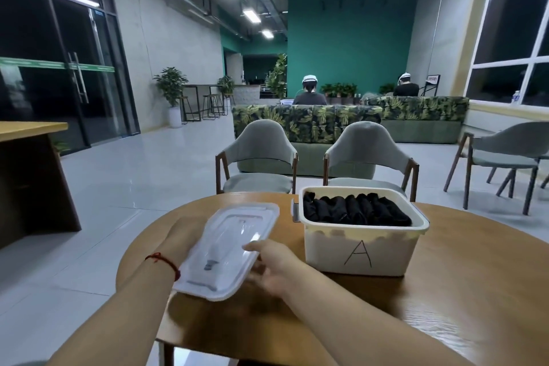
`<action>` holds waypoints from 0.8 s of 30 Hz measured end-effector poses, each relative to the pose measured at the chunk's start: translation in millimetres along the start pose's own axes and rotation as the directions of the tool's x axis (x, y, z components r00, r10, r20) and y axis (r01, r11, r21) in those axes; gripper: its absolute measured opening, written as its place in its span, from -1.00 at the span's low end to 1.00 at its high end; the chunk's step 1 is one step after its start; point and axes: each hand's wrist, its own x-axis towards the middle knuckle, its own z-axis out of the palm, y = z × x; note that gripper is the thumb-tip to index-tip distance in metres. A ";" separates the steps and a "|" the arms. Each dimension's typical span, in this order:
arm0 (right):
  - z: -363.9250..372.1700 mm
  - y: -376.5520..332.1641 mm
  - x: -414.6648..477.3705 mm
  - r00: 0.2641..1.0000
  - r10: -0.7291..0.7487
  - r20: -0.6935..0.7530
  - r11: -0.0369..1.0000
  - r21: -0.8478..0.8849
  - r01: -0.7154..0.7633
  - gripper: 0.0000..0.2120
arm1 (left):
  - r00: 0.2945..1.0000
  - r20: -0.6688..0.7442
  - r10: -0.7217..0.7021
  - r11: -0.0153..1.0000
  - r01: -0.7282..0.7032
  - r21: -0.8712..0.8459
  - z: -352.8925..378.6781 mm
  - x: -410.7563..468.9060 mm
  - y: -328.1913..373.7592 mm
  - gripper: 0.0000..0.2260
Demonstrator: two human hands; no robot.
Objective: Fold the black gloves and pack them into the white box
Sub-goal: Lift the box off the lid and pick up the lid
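Round wooden surface (445, 306) in a large, dim lounge, seen from the wearer's head looking down over two bare forearms.

Closest in, both hands meet on a clear plastic lid (231, 246), raised off the wood and tilted.

- The right hand (270, 264) pinches the lid's right long edge: thumb on top of the rim, fingers underneath.
- The left hand (178, 232) lies against the left long edge. Its fingers are hidden behind the plastic, so it cannot be told whether they curl round the lid or only prop it.
- A red string (163, 261) circles the left wrist.

Just right of the lid, and slightly further away, the white box (356, 249) stands open with a hand-drawn letter A on its near wall. Inside, the black gloves (356, 211) sit as a tight row of folded bundles that fills the box to near its rim. None are visible on the wood, so the packing looks done and closing is probably the step in hand.

The box lies off the right hand's side — that hand is much the nearer. The lid's long axis runs away from the wearer, leaning right, while the box seems to lie crosswise, so the lid likely needs a turn as it travels right.

Beyond stand two grey chairs (258, 157) and a leaf-patterned sofa (306, 122). Further back, two seated people face away.
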 end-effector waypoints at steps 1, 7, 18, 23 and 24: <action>7.9 -6.5 -4.5 0.999 -0.047 0.024 0.999 -0.019 0.047 -0.65 | 1.000 -0.010 0.020 0.997 -0.021 -0.072 -6.1 0.6 9.2 -0.85; 16.7 -101.6 -35.4 0.856 -0.510 0.089 0.817 -0.264 0.513 -0.74 | 0.941 -0.194 0.277 0.928 -0.314 -0.199 -29.7 -23.9 114.4 -0.70; -139.7 -249.0 -80.8 0.380 -0.874 0.302 -0.305 -0.951 0.055 -0.72 | 0.298 -0.136 0.945 0.327 -0.883 0.336 41.5 -92.5 269.6 -0.38; -182.3 -233.8 -69.3 0.487 -0.835 0.257 -0.318 -0.947 -0.046 -0.56 | 0.536 0.209 0.818 0.444 -0.820 0.361 100.7 -85.8 266.4 -0.61; -186.1 -228.5 -70.6 0.521 -0.809 0.273 -0.352 -0.934 -0.057 -0.55 | 0.580 0.236 0.779 0.485 -0.797 0.360 106.7 -82.5 260.1 -0.61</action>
